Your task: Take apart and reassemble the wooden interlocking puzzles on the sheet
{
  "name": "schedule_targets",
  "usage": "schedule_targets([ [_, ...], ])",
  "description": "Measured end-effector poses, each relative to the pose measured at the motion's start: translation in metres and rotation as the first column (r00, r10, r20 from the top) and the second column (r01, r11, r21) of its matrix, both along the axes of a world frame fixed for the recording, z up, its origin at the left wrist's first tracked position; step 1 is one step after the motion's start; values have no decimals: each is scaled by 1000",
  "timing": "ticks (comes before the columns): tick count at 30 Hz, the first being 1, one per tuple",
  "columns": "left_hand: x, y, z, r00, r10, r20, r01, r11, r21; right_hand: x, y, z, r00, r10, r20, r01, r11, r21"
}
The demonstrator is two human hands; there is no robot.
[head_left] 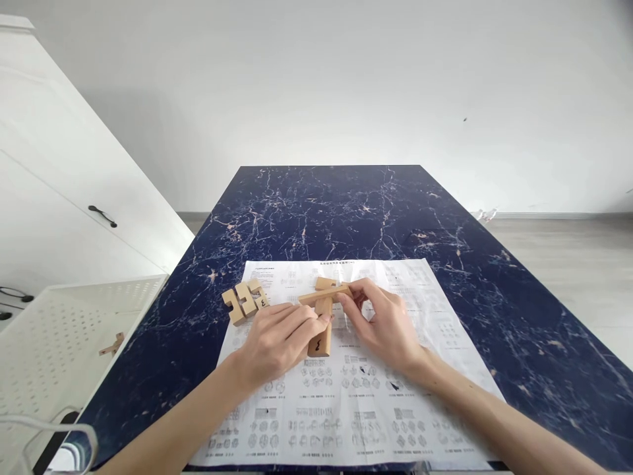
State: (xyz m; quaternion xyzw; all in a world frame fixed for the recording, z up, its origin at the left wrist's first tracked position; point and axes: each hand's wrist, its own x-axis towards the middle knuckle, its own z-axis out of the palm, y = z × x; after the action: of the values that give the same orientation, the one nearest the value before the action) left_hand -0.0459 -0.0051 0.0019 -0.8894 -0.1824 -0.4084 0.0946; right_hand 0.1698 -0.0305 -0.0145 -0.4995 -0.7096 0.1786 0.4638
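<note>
Over a printed instruction sheet (341,382), both of my hands work on wooden puzzle pieces. My left hand (284,336) is closed on an upright-lying wooden puzzle piece (319,346), which bears a black mark near its front end. A second wooden bar (311,298) crosses on top of it, and the fingers of my right hand (383,320) pinch that bar's right end. Just behind the crossing, part of another wooden block (325,283) shows. To the left of my left hand, several notched wooden pieces (244,301) stand close together on the sheet.
The sheet lies on a dark blue marble-patterned table (316,211). A white perforated bin (44,343) stands at the left, with a small wooden piece (113,344) in it. Nearby are a white cable (59,422) and a white cabinet (74,165).
</note>
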Motion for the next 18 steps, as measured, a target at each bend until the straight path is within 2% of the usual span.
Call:
schedule_targets([
  [6,2,-1,1,1000,17,-6,-17,1000,8,-2,-1,-1,998,-54,26,54,999,2],
  [18,7,-2,4,1000,8,-24,-8,1000,-10,2,1,1,998,-66,18,66,998,-16],
])
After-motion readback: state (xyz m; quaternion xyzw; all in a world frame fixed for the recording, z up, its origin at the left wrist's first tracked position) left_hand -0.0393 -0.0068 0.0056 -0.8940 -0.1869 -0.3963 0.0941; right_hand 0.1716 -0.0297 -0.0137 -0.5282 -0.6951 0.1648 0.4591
